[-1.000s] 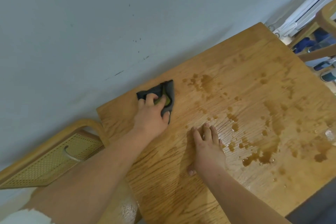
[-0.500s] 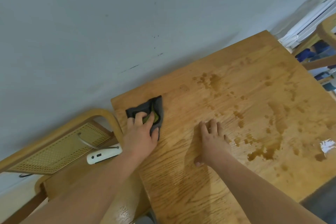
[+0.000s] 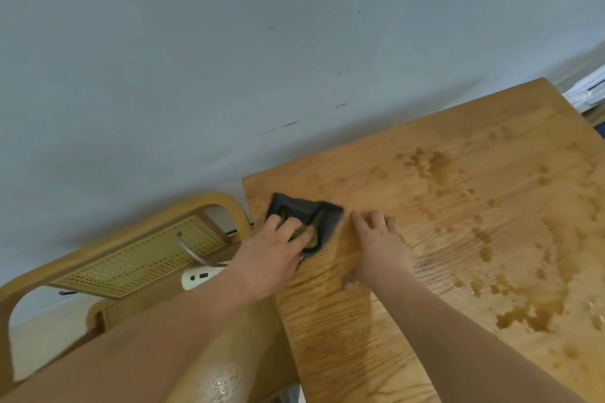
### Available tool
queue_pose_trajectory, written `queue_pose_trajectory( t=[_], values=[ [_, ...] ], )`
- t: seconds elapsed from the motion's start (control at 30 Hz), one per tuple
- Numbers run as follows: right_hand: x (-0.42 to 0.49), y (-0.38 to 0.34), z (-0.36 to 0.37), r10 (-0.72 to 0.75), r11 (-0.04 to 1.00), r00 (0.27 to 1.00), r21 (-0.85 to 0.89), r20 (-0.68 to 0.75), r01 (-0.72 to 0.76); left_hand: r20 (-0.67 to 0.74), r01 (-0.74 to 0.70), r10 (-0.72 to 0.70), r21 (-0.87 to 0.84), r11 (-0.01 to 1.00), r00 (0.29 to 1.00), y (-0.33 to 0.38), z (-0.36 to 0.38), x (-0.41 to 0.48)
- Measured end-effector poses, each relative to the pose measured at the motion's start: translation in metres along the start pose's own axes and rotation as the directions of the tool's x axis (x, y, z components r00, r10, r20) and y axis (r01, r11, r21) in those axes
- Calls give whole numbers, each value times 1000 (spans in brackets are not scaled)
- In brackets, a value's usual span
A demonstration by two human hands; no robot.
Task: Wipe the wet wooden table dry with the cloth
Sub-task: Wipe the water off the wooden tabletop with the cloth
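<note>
Near the far left corner of the honey-coloured, strongly grained wooden surface point(image 3: 343, 330) lies the dark grey cloth point(image 3: 302, 208), crumpled into a rough square with a yellow-green inner face showing in its folds. The left hand point(image 3: 271, 252) presses down on it, fingers point(image 3: 274, 223) spread and lightly bent over the fabric. A green fold is bunched up between them and the thumb, and the cloth's far edge and right corner poke out beyond the fingertips. Just beside the cloth, the right hand point(image 3: 381, 247) rests palm-down on bare wood, its fingers loosely extended, holding nothing. Well to the right, amber-looking water puddles point(image 3: 537, 316) and scattered droplets gleam on the grain — the largest pool sits towards the near right edge. Left of the surface stands a bentwood chair point(image 3: 137, 258) with a woven cane back and a small white plastic device point(image 3: 199, 276) on its seat — a pale grey wall point(image 3: 229, 42) rises behind.
</note>
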State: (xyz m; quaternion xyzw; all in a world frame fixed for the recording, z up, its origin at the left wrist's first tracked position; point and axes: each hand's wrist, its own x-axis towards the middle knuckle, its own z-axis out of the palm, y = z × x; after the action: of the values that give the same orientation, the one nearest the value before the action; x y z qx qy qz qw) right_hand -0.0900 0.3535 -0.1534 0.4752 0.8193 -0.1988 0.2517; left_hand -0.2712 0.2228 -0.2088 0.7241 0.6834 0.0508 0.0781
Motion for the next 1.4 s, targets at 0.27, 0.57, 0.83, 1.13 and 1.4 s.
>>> queue_pose_trajectory(
  t=[0.27,0.57,0.83,1.13,1.4],
  values=[
    [4,-4,3,39,998,999,43,15,-40,18,566,-569,-123,815,822,-47,-7,53],
    [7,-2,1,13,999,1000,36,11,-13,168,-59,80,-125,990,983,-45,-11,84],
    [5,-5,0,56,997,997,58,44,-58,114,241,-236,-32,970,965,-6,-10,122],
    [6,-4,0,46,996,999,81,28,-48,71,21,-26,69,997,997,-24,-3,9],
    [6,-4,2,53,993,999,101,5,-53,15,558,-558,-21,829,830,-75,-13,73]
  ],
)
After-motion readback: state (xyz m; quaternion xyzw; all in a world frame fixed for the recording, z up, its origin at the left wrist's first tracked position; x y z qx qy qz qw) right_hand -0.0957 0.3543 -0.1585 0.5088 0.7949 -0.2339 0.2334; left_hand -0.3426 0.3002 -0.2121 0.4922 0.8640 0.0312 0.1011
